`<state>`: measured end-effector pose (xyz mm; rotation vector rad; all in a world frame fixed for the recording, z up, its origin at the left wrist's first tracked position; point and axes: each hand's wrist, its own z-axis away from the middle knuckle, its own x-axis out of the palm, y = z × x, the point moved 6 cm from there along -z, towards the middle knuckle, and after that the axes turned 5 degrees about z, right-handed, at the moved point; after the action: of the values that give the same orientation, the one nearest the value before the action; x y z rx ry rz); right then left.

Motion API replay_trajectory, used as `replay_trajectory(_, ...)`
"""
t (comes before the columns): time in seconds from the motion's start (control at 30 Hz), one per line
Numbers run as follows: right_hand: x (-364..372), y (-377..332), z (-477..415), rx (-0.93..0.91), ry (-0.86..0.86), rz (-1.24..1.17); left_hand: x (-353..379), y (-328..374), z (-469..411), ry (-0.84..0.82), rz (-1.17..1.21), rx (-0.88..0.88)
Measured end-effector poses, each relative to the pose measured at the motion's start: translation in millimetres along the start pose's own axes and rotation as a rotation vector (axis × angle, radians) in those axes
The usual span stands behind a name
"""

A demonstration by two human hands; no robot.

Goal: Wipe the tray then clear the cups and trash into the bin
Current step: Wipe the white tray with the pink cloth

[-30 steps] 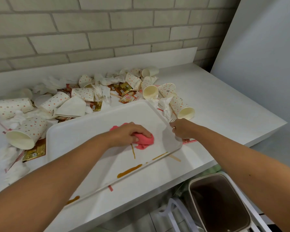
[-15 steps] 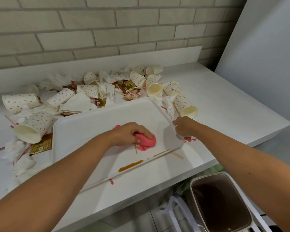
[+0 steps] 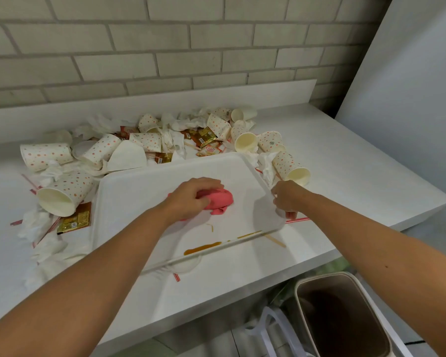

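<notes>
A white tray (image 3: 144, 191) lies on the white counter, with brown sauce streaks (image 3: 202, 248) along its near edge. My left hand (image 3: 191, 195) grips a pink cloth (image 3: 220, 199) and presses it on the middle of the tray. My right hand (image 3: 287, 198) grips the tray's right rim. Behind and to the left of the tray lie several dotted paper cups (image 3: 243, 139), crumpled napkins (image 3: 174, 140) and sauce packets (image 3: 206, 136). The bin (image 3: 343, 315) stands open on the floor below the counter's front edge, at the lower right.
A brick wall rises behind the counter (image 3: 345, 161), and a pale panel stands at the right. Red straws (image 3: 298, 219) and a wooden stirrer (image 3: 276, 240) lie by the tray's right corner. More napkins (image 3: 45, 243) and a packet (image 3: 75, 221) lie left of the tray.
My left hand has slid the pink cloth a little away from the near edge, up the tray. The right hand stays on the rim. The view has shifted slightly.
</notes>
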<state>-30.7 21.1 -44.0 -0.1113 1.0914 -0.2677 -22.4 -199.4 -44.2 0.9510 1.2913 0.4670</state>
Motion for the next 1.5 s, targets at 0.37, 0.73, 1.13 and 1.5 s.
replay_trajectory(0.37, -19, -111, 30, -0.352, 0.249, 0.124, -99, -61, 63, 0.666, -0.204, -0.252)
replay_trajectory(0.73, 36, -163, 15, -0.345, 0.091, 0.219, -118, -114, 111, 0.703, -0.236, -0.771)
replay_trajectory(1.13, 19, -118, -4, -0.561, 0.134, 0.098, -120, -119, 113, 0.746, 0.24, -0.826)
replay_trajectory(1.5, 9, -74, 15, -0.578, -0.233, 0.232, -116, -134, 113, 0.809, 0.333, -0.722)
